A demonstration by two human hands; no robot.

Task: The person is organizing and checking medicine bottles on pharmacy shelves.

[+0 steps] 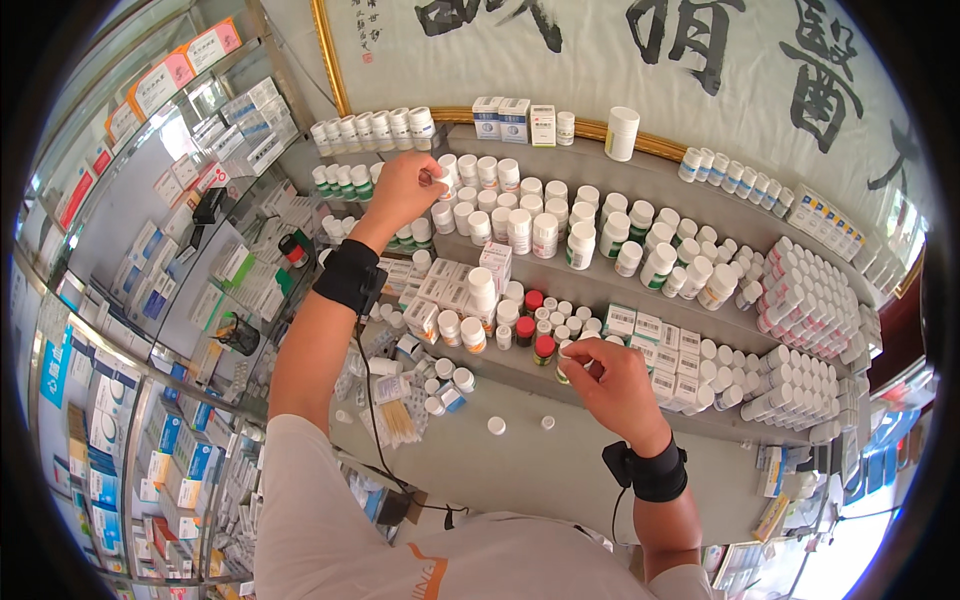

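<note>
On an upper step of the shelf, my left hand (pixel 405 186) has its fingertips around a small white pill bottle (pixel 445 184) with an orange-marked label. Rows of white capped bottles (pixel 487 174) stand just right of it, and green-labelled bottles (pixel 343 180) are to its left. Lower down, at the bottom step's front edge, my right hand (pixel 611 386) pinches the top of a small bottle (pixel 562 375), mostly hidden by the fingers. A red-capped bottle (pixel 544 348) is close to that hand on the left, and barcoded cartons (pixel 666 355) are behind it on the right.
Below the stepped shelf, the grey counter (pixel 525 465) holds two loose white caps (pixel 496 425). Cotton swabs (pixel 399 421) and blister packs lie at its left. A glass cabinet (pixel 150 300) of medicine boxes borders the left side. Black cables (pixel 369 390) hang from both wristbands.
</note>
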